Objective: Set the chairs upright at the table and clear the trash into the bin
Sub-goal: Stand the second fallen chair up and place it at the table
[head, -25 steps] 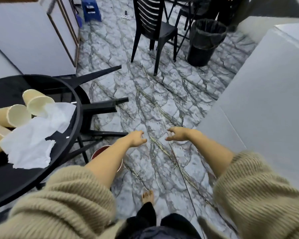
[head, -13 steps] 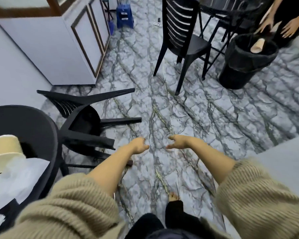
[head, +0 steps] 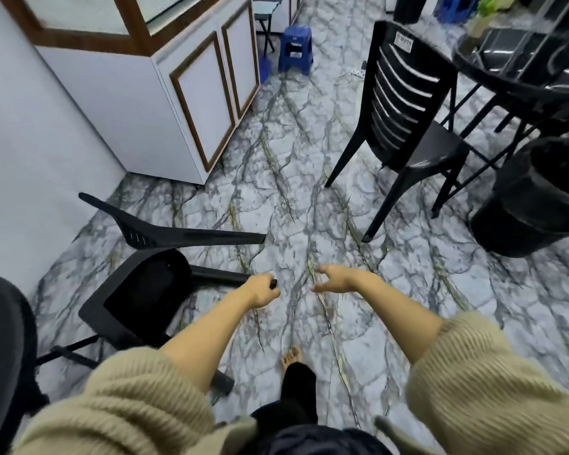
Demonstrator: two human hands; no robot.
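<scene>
A black plastic chair (head: 135, 310) lies tipped on its side on the marble floor at the left, its legs pointing right. My left hand (head: 262, 289) is closed around the end of one leg, and the leg's black tip shows past my fingers. To the right of that leg my right hand (head: 337, 279) hovers with its fingers spread and nothing in it. A second black chair (head: 408, 126) stands upright at the right. The black bin (head: 532, 205) with a dark liner sits at the right edge. No trash is in view.
The rim of a round black table (head: 4, 339) fills the lower left edge. A white cabinet (head: 178, 103) stands behind the fallen chair. Another dark table (head: 519, 70) is at the top right and a blue stool (head: 294, 50) stands far back. My bare foot (head: 291, 357) rests on the floor.
The view has swung left and up, so the table's cups and tissues have left the frame. My left hand has reached the fallen chair's leg and closed on it.
</scene>
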